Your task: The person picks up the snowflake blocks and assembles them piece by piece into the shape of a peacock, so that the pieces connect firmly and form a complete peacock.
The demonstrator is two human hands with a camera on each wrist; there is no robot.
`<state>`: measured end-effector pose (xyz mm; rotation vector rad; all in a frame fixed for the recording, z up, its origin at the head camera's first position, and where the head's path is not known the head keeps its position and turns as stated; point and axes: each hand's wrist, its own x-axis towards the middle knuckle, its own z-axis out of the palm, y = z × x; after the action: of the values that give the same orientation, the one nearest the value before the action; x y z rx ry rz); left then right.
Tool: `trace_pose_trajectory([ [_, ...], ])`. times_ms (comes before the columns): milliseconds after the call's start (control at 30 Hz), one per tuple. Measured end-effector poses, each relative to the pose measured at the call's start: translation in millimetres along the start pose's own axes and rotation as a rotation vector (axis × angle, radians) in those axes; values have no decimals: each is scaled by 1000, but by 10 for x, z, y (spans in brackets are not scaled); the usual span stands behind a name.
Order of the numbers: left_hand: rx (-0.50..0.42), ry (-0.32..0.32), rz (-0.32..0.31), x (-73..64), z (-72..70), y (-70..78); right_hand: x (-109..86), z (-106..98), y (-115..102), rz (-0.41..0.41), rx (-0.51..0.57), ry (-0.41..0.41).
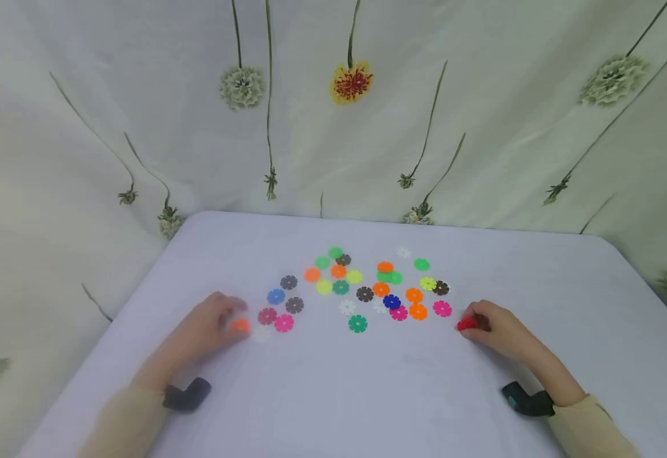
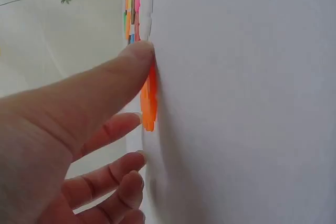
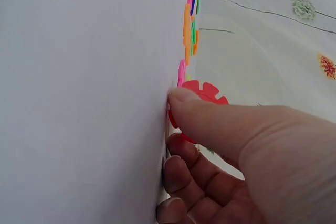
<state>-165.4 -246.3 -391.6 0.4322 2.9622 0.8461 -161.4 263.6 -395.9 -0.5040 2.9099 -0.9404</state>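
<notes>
Red disc [image 1: 467, 324] pinched on the right, orange disc [image 1: 241, 325] low by the left thumb

The white surface [image 1: 333, 394] reaches back to a straight far edge with rounded corners. The left hand [image 1: 215, 323] sits fairly near the left edge; the right hand [image 1: 499, 328] is further in from its own, a wide plain stretch outside it. Another broad stretch lies between the forearms, while scattered discs [image 1: 358, 324] take up the middle, toward the far edge.

The right thumb and a finger are clamped on the red disc, which tilts up off the surface, its notched rim fanning above the thumb. The orange disc lies nearly flat just beside a white disc [image 1: 262, 333], left thumb and fingers apart around it; whether the thumb presses it, I can't tell from here. Both discs are round, with no one long axis.
</notes>
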Motion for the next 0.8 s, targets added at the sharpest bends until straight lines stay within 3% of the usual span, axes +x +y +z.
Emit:
trace_pose_trajectory([
  [100, 23, -8, -73, -22, -43, -3, -14, 26, -3, -1, 5, 37],
  [200, 4, -37, -102, -21, -61, -11, -38, 26, -44, 31, 39, 55],
  [300, -23, -29, -86, -25, -70, 36, -65, 18, -126, 62, 118, 54],
  [367, -84, -10, -74, -29, -77, 145, -71, 31, -214, 68, 182, 55],
  [433, -226, -23, -55, -19, -49, 323, -78, 59, -327, 62, 263, 50],
  [467, -338, -48, -43, -10, -18, 436, -81, 79, -394, 53, 307, 46],
  [567, -682, -176, -97, 21, 155, 840, -113, 166, -614, 15, 459, 10],
  [633, -864, -255, -154, 33, 315, 1106, -147, 242, -758, -15, 560, -17],
  [700, -982, -303, -211, 41, 476, 1336, -184, 324, -886, -36, 631, -28],
  [800, -1084, -335, -236, 35, 652, 1583, -240, 448, -1025, -62, 712, -13],
])
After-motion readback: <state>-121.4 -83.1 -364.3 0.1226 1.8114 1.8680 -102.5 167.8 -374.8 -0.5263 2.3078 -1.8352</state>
